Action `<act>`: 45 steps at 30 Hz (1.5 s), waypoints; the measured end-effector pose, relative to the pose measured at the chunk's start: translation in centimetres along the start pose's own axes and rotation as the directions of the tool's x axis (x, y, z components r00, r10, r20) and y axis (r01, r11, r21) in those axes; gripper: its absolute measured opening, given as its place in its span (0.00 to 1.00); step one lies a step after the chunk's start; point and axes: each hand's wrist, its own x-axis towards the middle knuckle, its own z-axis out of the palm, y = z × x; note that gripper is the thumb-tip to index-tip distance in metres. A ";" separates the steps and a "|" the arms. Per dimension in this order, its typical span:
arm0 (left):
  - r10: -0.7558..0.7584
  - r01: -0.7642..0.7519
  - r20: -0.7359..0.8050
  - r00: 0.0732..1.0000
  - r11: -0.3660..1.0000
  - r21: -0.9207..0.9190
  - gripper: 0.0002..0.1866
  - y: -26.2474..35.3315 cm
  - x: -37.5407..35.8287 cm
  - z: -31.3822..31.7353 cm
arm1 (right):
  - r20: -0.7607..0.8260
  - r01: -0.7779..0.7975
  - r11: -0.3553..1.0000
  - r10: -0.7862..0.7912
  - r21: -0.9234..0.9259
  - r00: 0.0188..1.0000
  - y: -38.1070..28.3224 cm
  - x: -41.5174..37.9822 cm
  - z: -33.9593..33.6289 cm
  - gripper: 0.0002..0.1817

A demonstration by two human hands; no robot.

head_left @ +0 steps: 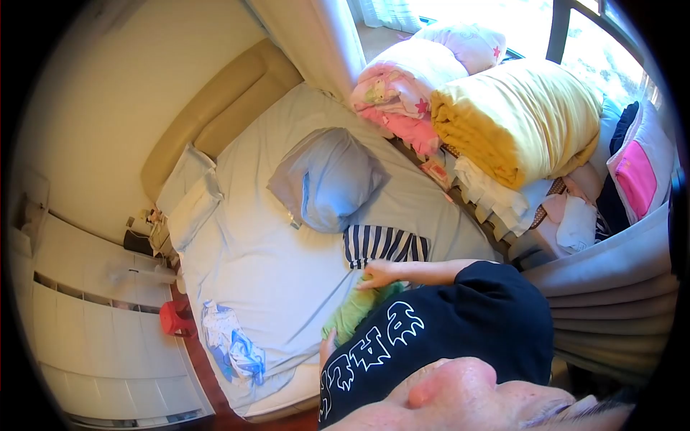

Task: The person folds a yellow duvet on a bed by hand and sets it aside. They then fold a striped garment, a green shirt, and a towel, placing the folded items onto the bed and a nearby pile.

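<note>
A green cloth garment (343, 320) is stretched between my two hands at the near side of the bed, partly hidden by my dark shirt. With its fingers closed, my right hand (379, 274) holds the upper end of the green garment. Lower down, my left hand (328, 343) is closed on the other end; my shirt covers part of it. Just beyond my right hand lies a black-and-white striped cloth (386, 245), flat on the bed. A grey bundled pillow or cushion (333, 178) rests farther up the bed.
The bed (244, 251) has a padded headboard (215, 100). A crumpled blue-and-white cloth (233, 343) lies near its left edge. By the window sit a rolled yellow quilt (521, 118), pink bedding (402, 79) and folded clothes (636, 172). A red stool (175, 318) stands at left.
</note>
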 end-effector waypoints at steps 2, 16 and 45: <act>0.005 -0.005 0.013 1.000 1.000 -0.018 0.21 0.1 0.0 0.1 | -0.074 0.075 0.995 -0.080 -0.060 0.994 -2.9 0.1 -1.9 0.36; 0.197 -0.202 -0.285 0.938 0.979 0.012 0.15 1.9 -0.7 -3.5 | 0.258 0.411 0.879 -0.466 0.240 0.846 -2.2 4.7 8.6 0.15; -0.281 0.336 0.217 0.935 0.898 -0.285 0.27 -7.5 -3.0 -1.9 | 0.447 -0.569 0.027 0.589 0.822 0.674 -4.5 -10.4 18.9 0.33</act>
